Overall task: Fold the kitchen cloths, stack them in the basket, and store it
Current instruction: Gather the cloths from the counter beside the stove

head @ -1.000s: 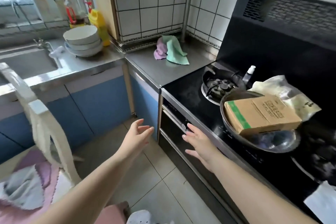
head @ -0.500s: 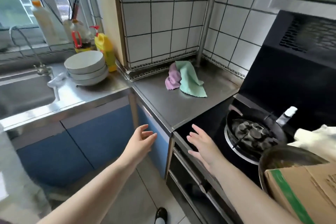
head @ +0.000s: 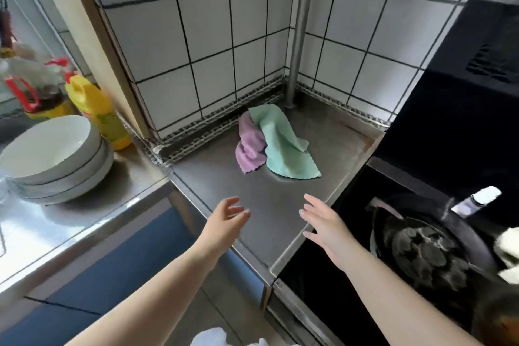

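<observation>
Crumpled mint-green microfibre cloth overlaps a bunched lilac microfibre cloth on the steel corner counter, well beyond both empty hands; left hand and right hand hover with fingers spread. Grabbing both cloths together could tangle them, spoiling separate folds; no basket is visible

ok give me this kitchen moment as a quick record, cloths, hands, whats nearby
cloths: crumpled mint green cloth lying partly over a crumpled purple cloth, unfolded
surface: steel counter, in the tiled corner
left hand: open, above the counter edge, holding nothing
right hand: open, short of the cloths
left of cloths: stacked white bowls, yellow bottle
right of cloths: black gas stove
basket: not in view
</observation>
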